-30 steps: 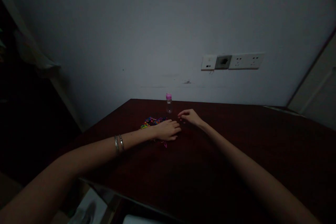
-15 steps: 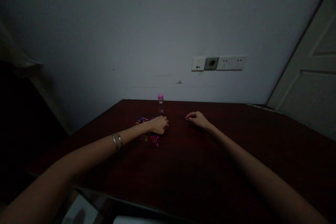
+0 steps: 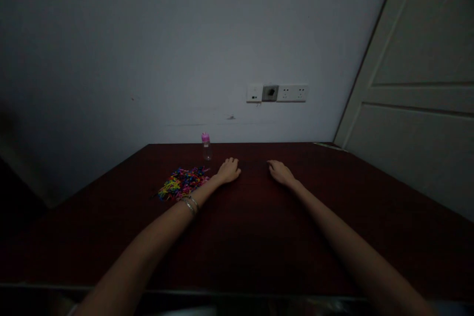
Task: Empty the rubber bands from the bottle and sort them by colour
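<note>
My left hand (image 3: 228, 171) lies palm down on the dark red table (image 3: 244, 237), fingers stretched out and slightly apart, holding nothing. Just left of its wrist spreads a heap of small, many-coloured pieces (image 3: 182, 182) that look like thin loops or bands; the forearm covers part of the heap's right edge. Beyond the heap stands a clear bottle (image 3: 207, 151) with a pink cap, upright and apart from both hands. To the right, my right hand (image 3: 281, 173) rests palm down on the table, its fingers laid forward and nothing seen in it.
A pale wall with a row of sockets (image 3: 277, 93) rises behind the table. On the right stands a white panelled door (image 3: 414, 123). The table's front edge (image 3: 259, 292) runs along the bottom of the view.
My left hand has moved off the heap to its right and opened from a curled shape. My right hand's fingers have flattened from a loose pinch. The view has turned right.
</note>
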A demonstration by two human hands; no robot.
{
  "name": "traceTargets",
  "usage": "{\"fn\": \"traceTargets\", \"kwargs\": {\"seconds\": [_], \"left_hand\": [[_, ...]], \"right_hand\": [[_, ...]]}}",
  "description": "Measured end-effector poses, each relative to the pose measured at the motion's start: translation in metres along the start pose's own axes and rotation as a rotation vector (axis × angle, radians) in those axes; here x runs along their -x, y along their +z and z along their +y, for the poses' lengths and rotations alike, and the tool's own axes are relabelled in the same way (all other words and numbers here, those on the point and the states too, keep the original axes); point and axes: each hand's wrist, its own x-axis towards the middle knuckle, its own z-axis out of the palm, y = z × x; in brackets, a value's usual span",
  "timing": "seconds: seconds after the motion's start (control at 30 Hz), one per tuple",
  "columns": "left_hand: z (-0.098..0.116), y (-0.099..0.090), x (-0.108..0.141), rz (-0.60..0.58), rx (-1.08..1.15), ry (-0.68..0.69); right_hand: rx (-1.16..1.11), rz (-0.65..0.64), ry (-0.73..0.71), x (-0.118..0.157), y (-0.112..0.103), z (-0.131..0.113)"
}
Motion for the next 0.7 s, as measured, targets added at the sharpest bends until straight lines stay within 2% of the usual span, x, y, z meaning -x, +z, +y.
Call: {"fn": "traceTargets", "kwargs": {"seconds": [0.17, 0.7], "left_hand": [[0.006, 0.02, 0.002, -0.001, 0.007, -0.045], [0.005, 0.018, 0.003, -0.005, 0.041, -0.067]], "right_hand": [[0.053, 0.008, 0.0, 0.009, 0.004, 0.006], [0.084, 0.043, 0.019, 0.015, 0.007, 0.005]]}}
